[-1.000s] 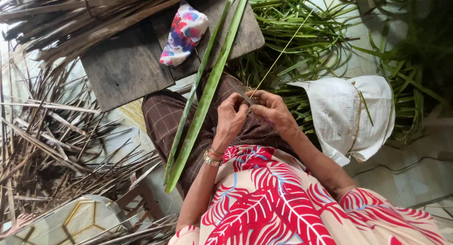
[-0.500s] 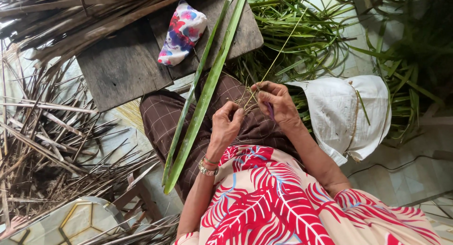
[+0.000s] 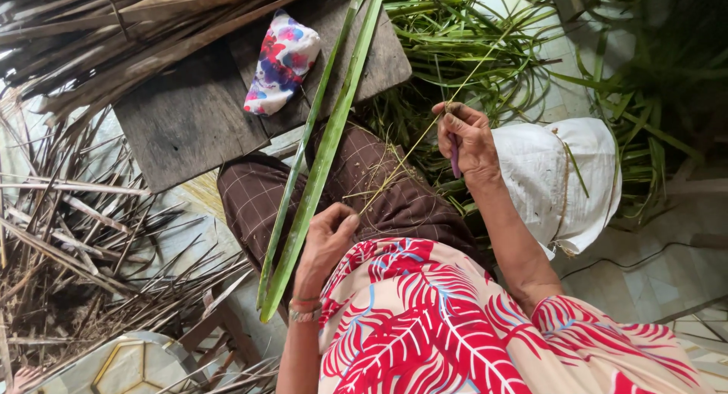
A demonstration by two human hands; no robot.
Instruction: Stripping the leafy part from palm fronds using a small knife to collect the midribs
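Green and glossy, the long palm leaf strip [image 3: 322,155] lies over the person's lap, its long axis running from the top centre of the frame down to the lower left, tip pointing lower left. It is flat, folded along its length, with a thinner strip just beside it on the left. Its upper part crosses the grey, weathered wooden board [image 3: 189,113], where a small cloth pouch [image 3: 280,62] with red, blue and white blotches rests.

The left hand [image 3: 326,238] sits at the centre, fingers curled shut on the near end of a thin pale leaf midrib [image 3: 409,147]; that stiff, straw-like rib slants up and right past the right hand [image 3: 466,140]. The right hand is right of centre, fingers closed around a small purple-handled knife [image 3: 454,157] and pinching the midrib.

Brown checked trousers [image 3: 379,189] lie under both hands. A white cloth bag [image 3: 561,178] sits at the right, touching the right wrist. Loose green leaves [image 3: 485,45] pile at the upper right; dry brown fronds [image 3: 76,212] crowd the left.
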